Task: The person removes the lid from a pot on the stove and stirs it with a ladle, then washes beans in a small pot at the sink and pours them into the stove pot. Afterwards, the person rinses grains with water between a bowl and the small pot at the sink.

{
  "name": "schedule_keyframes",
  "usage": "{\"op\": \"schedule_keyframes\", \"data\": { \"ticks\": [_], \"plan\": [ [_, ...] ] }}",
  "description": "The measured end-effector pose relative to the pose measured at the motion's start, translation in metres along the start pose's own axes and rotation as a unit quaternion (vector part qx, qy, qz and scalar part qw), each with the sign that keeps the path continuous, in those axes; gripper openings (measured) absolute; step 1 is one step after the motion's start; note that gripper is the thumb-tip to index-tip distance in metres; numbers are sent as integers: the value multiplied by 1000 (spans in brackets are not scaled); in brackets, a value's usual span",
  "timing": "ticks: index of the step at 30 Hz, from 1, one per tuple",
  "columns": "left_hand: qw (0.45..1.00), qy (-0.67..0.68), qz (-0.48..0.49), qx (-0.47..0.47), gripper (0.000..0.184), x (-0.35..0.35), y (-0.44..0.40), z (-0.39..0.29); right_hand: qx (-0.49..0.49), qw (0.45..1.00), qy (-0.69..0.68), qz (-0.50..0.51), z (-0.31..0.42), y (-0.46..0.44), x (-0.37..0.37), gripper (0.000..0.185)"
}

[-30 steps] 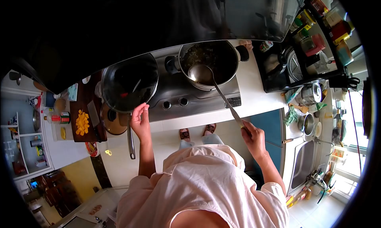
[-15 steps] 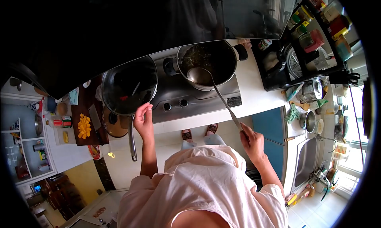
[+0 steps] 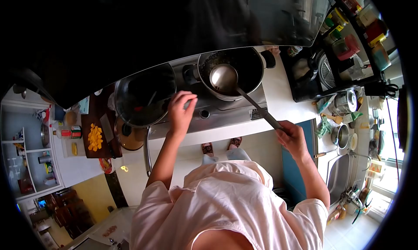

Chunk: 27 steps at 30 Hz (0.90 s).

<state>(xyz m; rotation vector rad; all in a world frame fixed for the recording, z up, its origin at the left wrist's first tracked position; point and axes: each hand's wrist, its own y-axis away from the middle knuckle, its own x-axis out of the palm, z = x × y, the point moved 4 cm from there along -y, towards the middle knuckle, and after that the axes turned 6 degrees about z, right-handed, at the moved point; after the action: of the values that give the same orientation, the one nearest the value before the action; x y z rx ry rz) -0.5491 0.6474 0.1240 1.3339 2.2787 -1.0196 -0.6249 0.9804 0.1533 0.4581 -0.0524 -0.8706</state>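
My right hand (image 3: 294, 140) is wrapped round the handle end of a metal ladle (image 3: 224, 78). The ladle's round bowl is over the mouth of a dark, steaming pot (image 3: 264, 78) on the right burner. Whether the bowl holds liquid I cannot tell. My left hand (image 3: 182, 111) hovers in front of the stove between the two pans, fingers loosely bent, thumb apart, nothing in it. To its left a frying pan (image 3: 126, 115) sits on the left burner with a small red piece and a pale strip inside; its long handle points toward me.
A dark range hood (image 3: 143, 28) overhangs the stove (image 3: 235, 105). Chopped orange pieces (image 3: 95, 137) lie on a cutting board (image 3: 109, 152) at left, beside a lid (image 3: 130, 139). A black rack (image 3: 300, 91) with jars stands right; a sink (image 3: 339, 176) lies beyond.
My left hand has moved right and up, away from the frying pan's near edge, and its fingers have loosened. My right hand has shifted right and up, lifting the ladle's bowl.
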Motion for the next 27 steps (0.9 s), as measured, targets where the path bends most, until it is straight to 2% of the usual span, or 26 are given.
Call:
{"op": "schedule_keyframes", "data": {
  "ticks": [3, 7, 13, 16, 27],
  "plan": [
    [990, -92, 61, 83, 15, 23, -22, -8, -22, 1000, -21, 7, 11, 1, -1, 17],
    [977, -148, 115, 104, 20, 42, -41, -12, -8, 1000, -17, 5, 16, 4, -3, 18],
    [953, -193, 164, 164, 6, 58, -53, -6, -9, 1000, 6, 5, 19, 10, -3, 19],
    [944, -199, 184, 188, 8, 59, -55, -5, -6, 1000, 1, 8, 19, 11, -2, 19],
    [934, -207, 218, 193, 6, 57, -53, 4, -3, 1000, -5, 27, 17, 12, 4, 20]
  ]
}}
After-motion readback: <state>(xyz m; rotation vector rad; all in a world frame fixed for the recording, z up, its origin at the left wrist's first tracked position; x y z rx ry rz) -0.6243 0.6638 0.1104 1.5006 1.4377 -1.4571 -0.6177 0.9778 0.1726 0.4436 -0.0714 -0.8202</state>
